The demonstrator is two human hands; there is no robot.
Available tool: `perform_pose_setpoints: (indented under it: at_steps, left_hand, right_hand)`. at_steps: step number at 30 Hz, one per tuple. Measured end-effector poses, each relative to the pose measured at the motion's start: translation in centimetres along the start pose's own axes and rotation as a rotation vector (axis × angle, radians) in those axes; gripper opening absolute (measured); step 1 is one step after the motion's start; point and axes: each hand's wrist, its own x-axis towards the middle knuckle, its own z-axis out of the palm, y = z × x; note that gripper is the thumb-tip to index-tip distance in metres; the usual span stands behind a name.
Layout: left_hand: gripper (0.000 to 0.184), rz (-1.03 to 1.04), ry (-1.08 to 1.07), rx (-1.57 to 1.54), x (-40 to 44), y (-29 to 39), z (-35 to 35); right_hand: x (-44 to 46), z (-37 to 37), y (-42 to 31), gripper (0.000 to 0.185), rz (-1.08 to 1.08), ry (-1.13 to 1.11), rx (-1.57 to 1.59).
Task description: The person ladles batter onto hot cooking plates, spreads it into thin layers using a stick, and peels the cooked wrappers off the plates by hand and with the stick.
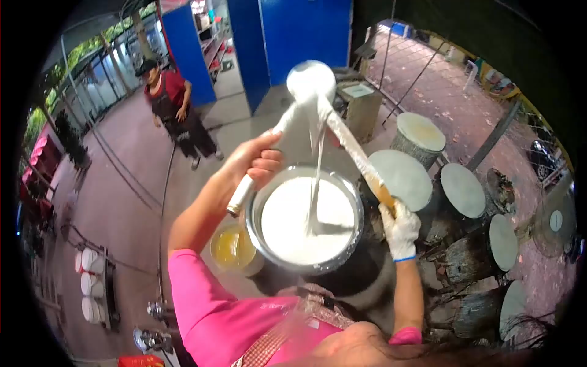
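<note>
Just right of a bucket (252, 267) of yellow liquid, the bare left hand (262, 160) is wrapped round the handle of a ladle (310, 79), raised over a wide metal pot (359, 214) — strands of white mixture (293, 229) trail into it. Farther right, the gloved right hand (400, 229) grips a coated paddle (353, 147) — its upper end by the ladle.

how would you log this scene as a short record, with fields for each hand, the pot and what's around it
left hand: bare, gripping the handle of a raised ladle
right hand: gloved, gripping a coated stick whose far end is up by the ladle
pot: metal, below the ladle, holding white mixture
flow: strands of mixture hang down into the pot
beside pot: bucket with yellow liquid
right side: several round drum tops
other person: standing at upper left, aproned
</note>
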Motion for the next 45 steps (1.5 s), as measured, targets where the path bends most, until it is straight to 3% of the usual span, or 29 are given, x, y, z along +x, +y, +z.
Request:
perform_pose_setpoints:
  at_steps: [4,7,10,12,13,15,17,18,19,20,21,23,24,25,27,29,31,33,34,35,36,37,38,40,41,42,43,44,45]
  left_hand:
    - [0.024,0.359,-0.196,0.53,-1.8,5.8,4.2]
    - [0.043,0.546,0.032,0.796,0.2,6.1,2.9]
    - [0.047,0.191,-0.003,0.664,4.1,3.7,-5.8]
    - [0.016,-0.38,0.191,-0.048,6.8,2.2,-9.2]
    - [0.034,-0.568,0.2,-0.318,8.8,1.9,-10.5]
    - [0.028,-0.595,0.21,-0.19,11.1,-0.5,-12.4]
    - [0.01,-0.58,0.167,-0.099,11.5,-1.1,-8.7]
    - [0.006,-0.436,0.036,0.237,11.1,-2.8,-6.1]
    - [0.018,-0.265,-0.13,0.546,11.1,-4.6,-4.1]
    - [0.043,-0.282,-0.242,0.627,12.6,-6.4,-3.6]
    - [0.046,-0.269,-0.268,0.684,13.2,-8.7,-2.3]
    - [0.034,-0.44,-0.403,0.639,14.9,-13.3,-0.4]
    - [0.016,-0.569,-0.297,0.57,16.5,-16.1,0.1]
    - [0.006,-0.911,-0.261,0.358,19.0,-18.6,-0.3]
    - [0.015,-1.332,-0.144,-0.007,20.0,-25.5,1.7]
    - [0.022,-1.448,-0.091,0.028,18.9,-33.4,1.5]
    - [0.016,-1.781,-0.087,-0.095,19.1,-43.0,-1.0]
    - [0.023,-1.665,0.093,0.036,11.8,-47.8,1.8]
    - [0.021,-1.556,-0.424,0.524,13.3,-54.3,-1.1]
    - [0.02,-2.062,-0.136,0.067,9.1,-56.6,1.2]
    - [0.014,-2.389,-0.017,-0.026,6.2,-59.8,3.1]
    - [0.024,-2.433,-0.089,0.114,4.0,-63.2,4.2]
    - [0.033,-2.317,-0.242,0.277,0.9,-65.4,6.2]
    - [0.033,-2.45,-0.32,0.547,-2.6,-72.1,7.6]
    - [0.025,-2.279,-0.671,0.813,-4.7,-74.3,9.0]
    - [0.019,-1.998,-1.136,0.999,-6.8,-76.7,9.8]
    - [0.01,-1.691,-1.398,1.027,-9.7,-76.5,11.1]
    - [0.022,-1.625,-1.487,1.103,-11.8,-78.0,11.3]
    - [0.035,-1.546,-1.582,1.174,-13.3,-79.9,11.0]
  right_hand:
    - [6.8,-2.6,-1.7,0.03,0.116,0.178,0.212]
    - [6.5,-0.2,-3.3,0.027,0.393,0.121,0.813]
    - [-1.8,8.1,-0.7,0.021,0.601,-0.219,0.945]
    - [-8.3,9.5,-0.5,0.023,0.959,-0.524,0.928]
    - [-10.5,8.4,-0.8,0.026,0.971,-0.553,0.737]
    - [-15.4,6.4,1.1,0.025,0.8,-0.562,0.419]
    - [-13.8,-0.9,-1.5,0.025,1.104,-0.489,0.424]
    - [-15.0,-2.6,-1.6,0.024,1.097,-0.343,0.477]
    - [-16.2,-4.3,-1.8,0.024,1.072,-0.193,0.514]
    - [-16.9,-5.8,-2.2,0.022,1.06,-0.115,0.472]
    - [-17.7,-6.9,-2.6,0.021,1.048,-0.038,0.423]
    - [-20.2,-8.0,-3.3,0.023,1.272,0.01,0.556]
    - [-22.4,-8.2,-3.2,0.026,1.339,-0.016,0.556]
    - [-24.4,-9.2,-4.5,0.028,1.319,0.041,0.394]
    - [-31.5,-10.9,-6.9,0.031,1.313,-0.032,0.132]
    - [-40.6,-12.2,-11.9,0.032,1.415,0.156,0.219]
    - [-46.8,-15.1,-18.7,0.03,1.773,0.055,0.073]
    - [-52.4,-14.6,-26.3,0.034,1.696,0.626,0.191]
    - [-56.5,-13.5,-29.7,0.043,1.727,0.75,-0.067]
    - [-58.8,-14.5,-33.1,0.044,1.978,0.686,-0.189]
    - [-59.9,-15.5,-35.9,0.045,2.231,0.604,-0.314]
    - [-49.8,-22.0,-36.7,0.043,2.422,0.707,-0.442]
    - [-53.3,-21.4,-38.0,0.042,2.445,0.82,-0.584]
    - [-54.4,-22.7,-39.9,0.042,2.569,0.957,-0.716]
    - [-51.7,-25.2,-39.3,0.045,2.682,0.976,-0.702]
    - [-50.9,-25.1,-38.9,0.046,2.338,1.147,-1.007]
    - [-50.1,-25.8,-38.2,0.05,2.248,1.306,-0.927]
    - [-47.6,-27.4,-37.0,0.05,2.326,1.318,-0.808]
    - [-49.0,-26.7,-36.0,0.048,2.076,1.085,-1.101]
